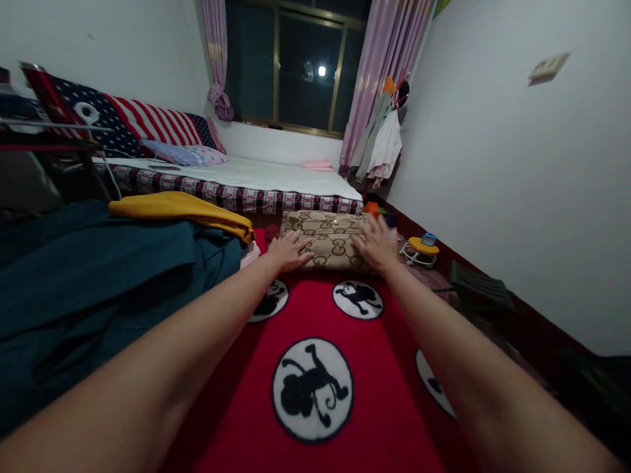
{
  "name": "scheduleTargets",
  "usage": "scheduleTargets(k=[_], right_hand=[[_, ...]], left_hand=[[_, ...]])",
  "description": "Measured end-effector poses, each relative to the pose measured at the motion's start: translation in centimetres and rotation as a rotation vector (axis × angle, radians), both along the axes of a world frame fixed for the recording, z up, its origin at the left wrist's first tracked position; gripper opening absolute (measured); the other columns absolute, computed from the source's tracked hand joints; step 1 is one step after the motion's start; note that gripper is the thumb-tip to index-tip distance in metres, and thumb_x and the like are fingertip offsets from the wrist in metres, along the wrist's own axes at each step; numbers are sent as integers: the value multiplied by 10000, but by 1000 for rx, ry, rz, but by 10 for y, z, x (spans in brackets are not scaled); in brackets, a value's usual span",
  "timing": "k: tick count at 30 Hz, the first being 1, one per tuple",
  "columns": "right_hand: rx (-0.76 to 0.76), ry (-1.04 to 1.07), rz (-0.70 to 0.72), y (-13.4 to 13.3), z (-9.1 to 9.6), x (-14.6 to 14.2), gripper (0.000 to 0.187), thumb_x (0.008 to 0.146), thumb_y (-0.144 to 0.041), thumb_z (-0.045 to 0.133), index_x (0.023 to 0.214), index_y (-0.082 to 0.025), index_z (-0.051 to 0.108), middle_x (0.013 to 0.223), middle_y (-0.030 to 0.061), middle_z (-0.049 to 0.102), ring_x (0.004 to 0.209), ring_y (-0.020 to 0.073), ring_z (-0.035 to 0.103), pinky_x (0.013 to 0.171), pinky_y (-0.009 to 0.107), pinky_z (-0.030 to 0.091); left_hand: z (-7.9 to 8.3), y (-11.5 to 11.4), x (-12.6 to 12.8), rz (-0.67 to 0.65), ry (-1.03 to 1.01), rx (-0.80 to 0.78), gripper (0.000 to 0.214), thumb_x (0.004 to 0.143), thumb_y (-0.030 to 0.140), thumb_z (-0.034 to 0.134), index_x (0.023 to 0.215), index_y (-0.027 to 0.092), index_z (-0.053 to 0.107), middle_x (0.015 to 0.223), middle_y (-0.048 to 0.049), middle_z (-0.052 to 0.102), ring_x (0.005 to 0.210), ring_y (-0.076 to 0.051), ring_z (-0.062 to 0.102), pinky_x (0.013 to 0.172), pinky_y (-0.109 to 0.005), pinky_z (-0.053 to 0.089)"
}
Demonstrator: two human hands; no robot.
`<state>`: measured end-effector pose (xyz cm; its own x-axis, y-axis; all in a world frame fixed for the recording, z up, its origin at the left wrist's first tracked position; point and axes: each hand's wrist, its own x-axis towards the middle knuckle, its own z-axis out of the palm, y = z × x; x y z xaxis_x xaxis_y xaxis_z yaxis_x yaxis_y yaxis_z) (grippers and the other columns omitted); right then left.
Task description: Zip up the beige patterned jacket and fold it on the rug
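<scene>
A folded tan garment (325, 244) with a brown letter pattern lies at the far end of a red blanket (236, 407) printed with black monkeys in white circles. A small button shows near its upper edge. My left hand (290, 252) rests flat on the garment's left end, fingers spread. At its right end is my right hand (378, 242), slightly blurred, with the fingers apart on or just over the cloth. Neither hand grips anything.
Left of the blanket lie dark teal clothes (123, 276) and a mustard yellow garment (182, 209). Behind stands a bed (256, 172) below a window. To the right are a small yellow-topped stool (422, 247) and a dark green folding stool (480, 286).
</scene>
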<state>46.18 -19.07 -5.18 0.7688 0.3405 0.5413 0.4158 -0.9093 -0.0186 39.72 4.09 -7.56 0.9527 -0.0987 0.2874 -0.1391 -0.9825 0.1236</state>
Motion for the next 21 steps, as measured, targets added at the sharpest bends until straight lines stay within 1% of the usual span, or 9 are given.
scheduleTargets(k=[2, 3, 6, 10, 12, 13, 16, 19, 21], right_hand=[[-64, 243, -67, -7, -29, 5, 494, 972, -458, 254, 1434, -326, 363, 1558, 26, 244, 1415, 282, 181, 1041, 641, 245], [-80, 304, -77, -11, -40, 7, 504, 971, -464, 244, 1446, -327, 342, 1566, 23, 223, 1421, 282, 171, 1037, 649, 250], [-84, 340, -115, -22, -58, 4, 565, 958, -524, 235, 1475, -303, 284, 1584, 29, 151, 1439, 295, 109, 1036, 666, 245], [-76, 276, -206, -32, -74, -33, 611, 953, -540, 246, 1508, -291, 182, 1598, 7, 26, 1452, 292, -15, 1045, 654, 242], [-80, 309, -227, -36, -84, -57, 636, 946, -563, 250, 1513, -296, 147, 1598, -4, -14, 1452, 290, -59, 1061, 635, 225], [-88, 343, -231, -38, -88, -70, 637, 943, -570, 250, 1512, -299, 154, 1598, 0, -20, 1452, 297, -44, 1070, 622, 213], [-113, 455, -232, -44, -90, -106, 610, 950, -558, 253, 1499, -294, 224, 1595, 51, 75, 1445, 318, 92, 1092, 588, 173], [-95, 486, -248, -50, -83, -144, 585, 958, -529, 260, 1490, -286, 261, 1573, 74, 195, 1438, 306, 146, 1099, 566, 161], [-75, 481, -271, -54, -77, -171, 579, 960, -512, 264, 1489, -275, 270, 1570, 71, 207, 1438, 306, 145, 1096, 560, 173]], left_hand=[[-18, 6, 2, 51, 74, -22, 590, 923, 565, 355, 1447, 294, 360, 1564, -80, 232, 1432, -295, 186, 1119, -504, 198], [-24, 7, 2, 65, 71, -25, 595, 924, 573, 341, 1451, 296, 351, 1569, -80, 215, 1438, -287, 171, 1115, -492, 218], [-31, 4, -10, 102, 59, -34, 610, 920, 578, 341, 1467, 309, 311, 1593, -61, 120, 1457, -278, 83, 1109, -511, 231], [-41, -5, -58, 169, 47, -58, 687, 899, 554, 411, 1498, 267, 238, 1598, -81, 2, 1457, -321, 35, 1108, -541, 214], [-50, -6, -88, 184, 62, -69, 675, 906, 555, 391, 1495, 254, 256, 1591, -109, 67, 1448, -321, 119, 1119, -521, 202], [-54, -6, -104, 187, 74, -73, 656, 910, 562, 370, 1485, 255, 290, 1582, -117, 133, 1440, -315, 166, 1123, -513, 198], [-59, -5, -148, 194, 99, -74, 610, 909, 585, 341, 1436, 283, 396, 1545, -97, 275, 1426, -301, 226, 1133, -507, 176], [-58, -8, -188, 218, 103, -79, 605, 905, 584, 345, 1431, 291, 405, 1548, -79, 272, 1428, -304, 216, 1134, -514, 164], [-57, -14, -212, 237, 105, -87, 613, 908, 582, 329, 1438, 281, 394, 1548, -87, 271, 1430, -309, 206, 1132, -524, 158]])
